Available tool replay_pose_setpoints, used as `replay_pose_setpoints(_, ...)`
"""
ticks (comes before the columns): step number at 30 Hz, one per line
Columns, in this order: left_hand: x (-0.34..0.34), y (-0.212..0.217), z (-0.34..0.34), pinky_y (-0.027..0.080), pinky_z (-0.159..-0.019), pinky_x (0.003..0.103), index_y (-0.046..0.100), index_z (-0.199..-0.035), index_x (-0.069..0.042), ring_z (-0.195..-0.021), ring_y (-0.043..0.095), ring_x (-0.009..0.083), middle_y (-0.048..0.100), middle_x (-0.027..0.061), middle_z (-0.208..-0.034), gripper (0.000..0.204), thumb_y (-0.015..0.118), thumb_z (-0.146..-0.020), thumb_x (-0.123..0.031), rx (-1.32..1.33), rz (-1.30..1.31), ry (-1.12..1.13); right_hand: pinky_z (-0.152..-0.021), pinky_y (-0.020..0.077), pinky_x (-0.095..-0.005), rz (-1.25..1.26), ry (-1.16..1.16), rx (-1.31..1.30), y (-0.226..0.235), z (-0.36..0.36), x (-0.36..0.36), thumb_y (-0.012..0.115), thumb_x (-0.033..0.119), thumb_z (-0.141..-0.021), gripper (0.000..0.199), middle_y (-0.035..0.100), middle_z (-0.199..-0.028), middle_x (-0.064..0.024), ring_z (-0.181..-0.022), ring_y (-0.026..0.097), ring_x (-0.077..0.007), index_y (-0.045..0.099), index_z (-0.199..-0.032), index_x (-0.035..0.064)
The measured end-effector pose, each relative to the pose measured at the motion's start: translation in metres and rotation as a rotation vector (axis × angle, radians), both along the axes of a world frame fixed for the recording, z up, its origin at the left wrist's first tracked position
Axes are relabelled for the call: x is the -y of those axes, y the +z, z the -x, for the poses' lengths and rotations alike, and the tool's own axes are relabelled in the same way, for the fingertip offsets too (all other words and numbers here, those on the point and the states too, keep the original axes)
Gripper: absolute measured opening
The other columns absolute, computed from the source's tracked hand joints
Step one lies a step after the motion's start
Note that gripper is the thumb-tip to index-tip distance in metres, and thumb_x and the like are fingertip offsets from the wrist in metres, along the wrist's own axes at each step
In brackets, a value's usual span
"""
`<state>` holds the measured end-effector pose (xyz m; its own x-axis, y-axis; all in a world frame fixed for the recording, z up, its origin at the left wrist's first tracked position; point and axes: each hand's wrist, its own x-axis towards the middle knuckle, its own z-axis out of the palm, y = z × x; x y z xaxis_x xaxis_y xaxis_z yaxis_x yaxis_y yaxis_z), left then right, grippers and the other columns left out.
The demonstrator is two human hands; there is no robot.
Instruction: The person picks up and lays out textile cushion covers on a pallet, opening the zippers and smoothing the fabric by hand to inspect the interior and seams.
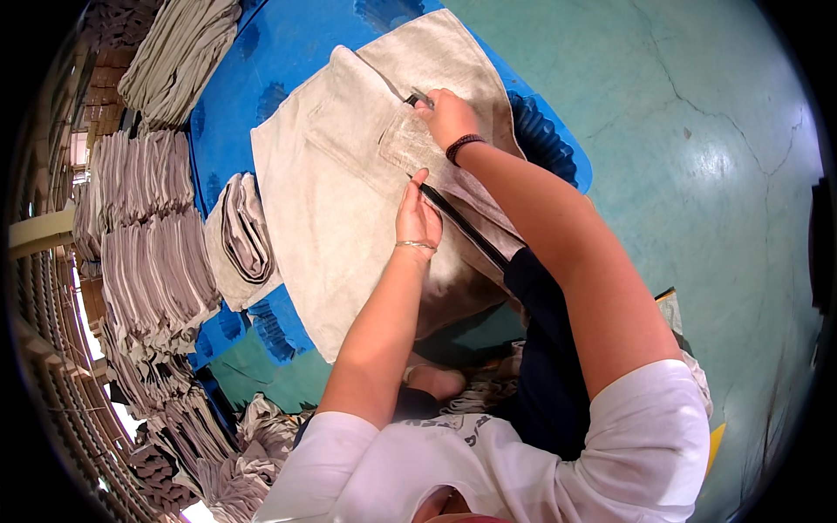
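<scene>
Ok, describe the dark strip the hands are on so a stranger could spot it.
On the blue mat lies a beige cloth piece. The long black strip runs along its right edge, between the left hand and right hand, the only dark, narrow thing there.

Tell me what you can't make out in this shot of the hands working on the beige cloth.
Head view only:
- Right hand: its fingertips press on the beige cloth beside a small dark thing; what that thing is stays too small to tell.
- Black strip: its lower end runs under the right forearm, so its length is hidden.
- Left hand: seen from the back, so the grip beneath it is hidden.
- Folded stacks: bent and blurred near the left rim.
</scene>
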<state>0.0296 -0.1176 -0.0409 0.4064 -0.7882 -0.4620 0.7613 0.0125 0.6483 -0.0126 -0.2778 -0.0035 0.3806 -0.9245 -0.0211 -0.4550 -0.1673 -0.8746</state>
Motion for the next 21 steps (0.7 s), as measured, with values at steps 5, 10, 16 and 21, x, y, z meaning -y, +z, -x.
replay_pose_setpoints(5,-0.001,-0.001,-0.001,0.036,-0.092,0.032,0.041,-0.118,-0.002,-0.1,0.049,0.0189,0.05,0.0082,-0.11,0.039,0.039,-0.091,-0.03,0.026,-0.003,-0.013,-0.071,0.0426,-0.0421,0.01,-0.069,-0.081,-0.005,0.029,0.03,0.052,0.032,-0.079,0.03,0.059,-0.087,-0.0181,-0.082,0.056,-0.0329,0.059,-0.084,0.0033)
replay_pose_setpoints(10,0.002,0.007,0.004,0.034,-0.094,0.034,0.039,-0.121,-0.004,-0.106,0.047,0.0207,0.049,0.0085,-0.116,0.042,0.038,-0.091,-0.032,0.013,0.016,-0.047,-0.07,0.0435,-0.0404,-0.039,-0.179,-0.047,-0.036,0.072,0.067,0.051,0.035,-0.078,0.034,0.059,-0.086,-0.0179,-0.08,0.056,-0.0325,0.059,-0.087,0.0035)
replay_pose_setpoints(16,0.005,0.008,0.006,0.034,-0.095,0.035,0.039,-0.121,-0.005,-0.106,0.046,0.0207,0.049,0.0075,-0.117,0.042,0.04,-0.09,-0.033,0.051,-0.002,-0.053,-0.067,0.0455,-0.0375,0.177,-0.098,-0.022,-0.039,0.066,0.048,0.052,0.033,-0.079,0.029,0.06,-0.084,-0.0161,-0.074,0.058,-0.0311,0.059,-0.091,0.0074)
replay_pose_setpoints(21,0.016,0.026,-0.007,0.036,-0.09,0.033,0.041,-0.119,-0.004,-0.104,0.046,0.0189,0.048,0.0069,-0.115,0.039,0.044,-0.088,-0.029,0.14,-0.161,0.017,-0.075,0.0435,-0.0367,0.152,0.195,0.227,-0.034,0.039,-0.008,0.054,0.021,-0.078,0.023,0.058,-0.092,-0.0141,-0.088,0.055,-0.0296,0.058,-0.099,0.0107)
